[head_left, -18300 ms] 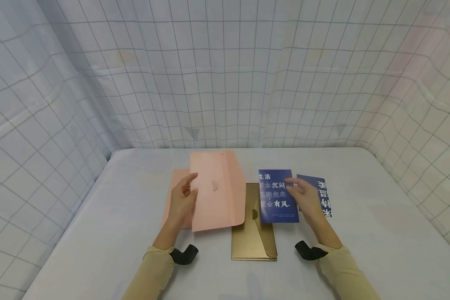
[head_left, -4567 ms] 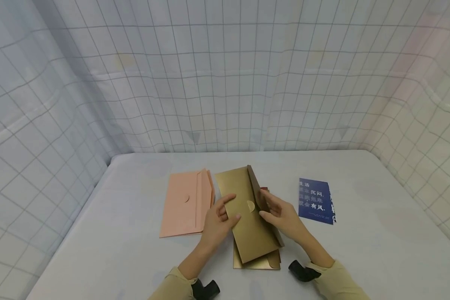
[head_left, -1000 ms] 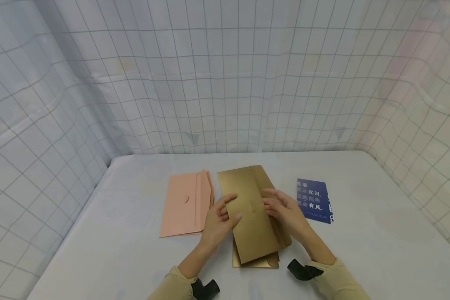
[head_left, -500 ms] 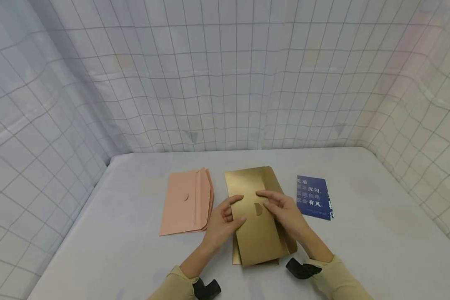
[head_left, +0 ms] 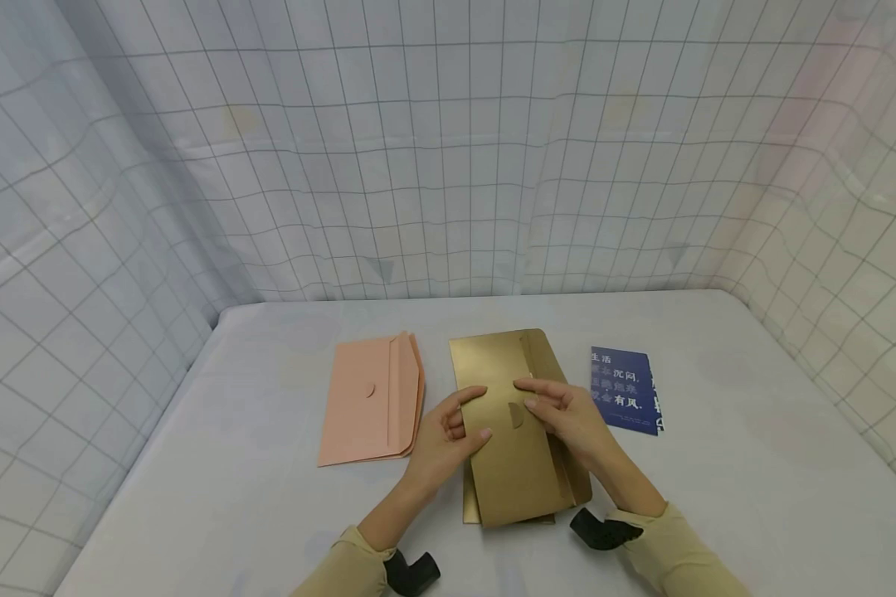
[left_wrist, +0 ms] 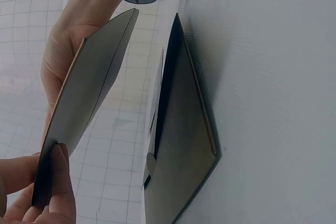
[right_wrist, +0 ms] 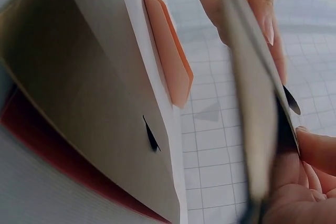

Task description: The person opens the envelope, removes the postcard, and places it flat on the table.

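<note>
Gold envelope (head_left: pixel 511 477) held up between two hands, over the table (head_left: pixel 254 514).
The left hand (head_left: pixel 440 439) pinches its left edge; the right hand (head_left: pixel 577 421) pinches it beside the half-round slot, the flap (head_left: pixel 547 358) spread to the right. Below lies a second gold envelope (head_left: pixel 470 507), with pink envelopes (head_left: pixel 360 402) to the left and blue cards (head_left: pixel 623 388) to the right.

On the white table (head_left: pixel 216 464), pink envelopes (head_left: pixel 358 406) are lying stacked at the left side, and the top one is showing a small half-round tab (head_left: pixel 371 389). At the right side, white-printed blue cards (head_left: pixel 621 391) are overlapping each other. A grid-patterned white cloth (head_left: pixel 448 157) is hanging behind and at both sides.
</note>
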### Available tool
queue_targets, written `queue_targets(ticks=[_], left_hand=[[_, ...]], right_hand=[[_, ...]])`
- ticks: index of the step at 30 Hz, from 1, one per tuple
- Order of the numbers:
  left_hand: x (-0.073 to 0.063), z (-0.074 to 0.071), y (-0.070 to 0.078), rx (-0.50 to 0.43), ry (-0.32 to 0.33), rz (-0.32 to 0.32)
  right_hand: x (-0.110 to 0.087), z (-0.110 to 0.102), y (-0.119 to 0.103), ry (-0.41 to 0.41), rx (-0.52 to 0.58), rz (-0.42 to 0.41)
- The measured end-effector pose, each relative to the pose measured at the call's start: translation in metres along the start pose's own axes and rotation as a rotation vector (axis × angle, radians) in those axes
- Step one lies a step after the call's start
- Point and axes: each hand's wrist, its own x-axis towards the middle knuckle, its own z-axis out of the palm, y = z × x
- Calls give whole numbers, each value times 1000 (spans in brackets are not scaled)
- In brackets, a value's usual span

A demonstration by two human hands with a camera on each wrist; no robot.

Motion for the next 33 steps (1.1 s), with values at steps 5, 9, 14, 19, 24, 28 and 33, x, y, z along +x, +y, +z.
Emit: queue_targets(ticks=[5, 9, 14, 19, 24, 28, 33], left_hand=[[0, 1, 1, 0, 6, 6], [0, 0, 1, 1, 6, 8], [1, 0, 2, 3, 1, 12], [0, -1, 3, -1, -5, 6], [0, -1, 3, -8, -9, 11], [1, -1, 3, -18, -17, 17], [1, -1, 5, -22, -13, 10]], right_hand=[[1, 0, -1, 17, -6, 23], [1, -1, -2, 17, -20, 38], [0, -3, -4, -1, -27, 33], [0, -4, -3, -33, -15, 30], [0, -6, -3, -55, -13, 36], [-1, -7, -4, -70, -19, 34], [0, -8, -3, -77, -16, 26]])
